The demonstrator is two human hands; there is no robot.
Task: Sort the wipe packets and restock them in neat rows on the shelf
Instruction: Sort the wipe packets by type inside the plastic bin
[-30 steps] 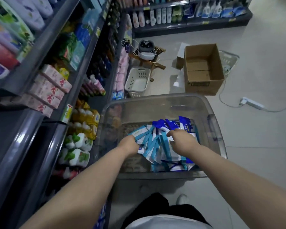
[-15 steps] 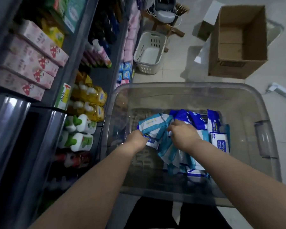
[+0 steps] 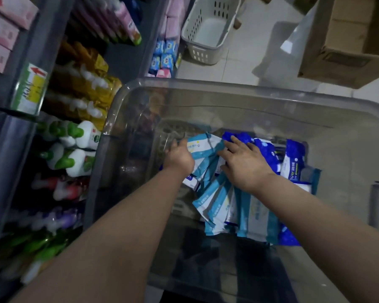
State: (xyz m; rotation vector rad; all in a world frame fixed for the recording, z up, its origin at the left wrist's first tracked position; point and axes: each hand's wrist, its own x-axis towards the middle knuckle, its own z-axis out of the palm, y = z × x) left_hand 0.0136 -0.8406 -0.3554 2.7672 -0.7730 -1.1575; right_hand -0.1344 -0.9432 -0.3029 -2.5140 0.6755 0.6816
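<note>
A clear plastic bin (image 3: 206, 88) stands on the floor beside the shelf. Inside lies a heap of wipe packets: several light teal-and-white ones (image 3: 219, 206) in the middle and dark blue ones (image 3: 293, 158) at the right. My left hand (image 3: 179, 157) grips the upper end of a teal-and-white packet (image 3: 202, 145) at the heap's left. My right hand (image 3: 244, 165) lies on the heap with fingers spread, touching teal and dark blue packets.
The shelf unit (image 3: 26, 88) on the left holds pink boxes, yellow and green-capped bottles. A white basket (image 3: 208, 29) and a cardboard box (image 3: 354, 40) stand on the tiled floor beyond the bin.
The camera has dropped closer over the bin. My left hand has taken hold of a teal packet at the heap's left, and my right hand's fingers have spread flat over the packets.
</note>
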